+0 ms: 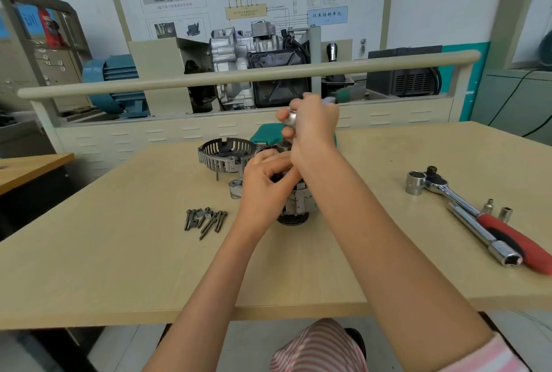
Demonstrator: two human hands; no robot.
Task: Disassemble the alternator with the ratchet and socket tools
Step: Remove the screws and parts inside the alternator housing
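— Grip? Your right hand [310, 123] pinches a small silver socket [290, 117]; your left hand [265, 183] curls round the alternator [294, 207].

— Alternator's position? Upright at table [119, 267] centre, bolts [204, 220] left, ratchet [466, 207] well right.

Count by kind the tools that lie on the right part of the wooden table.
Chrome ratchet with red handle: 1
Large chrome socket on the ratchet head: 1
Long chrome bar with socket end: 1
Small loose chrome sockets: 2
Total: 5
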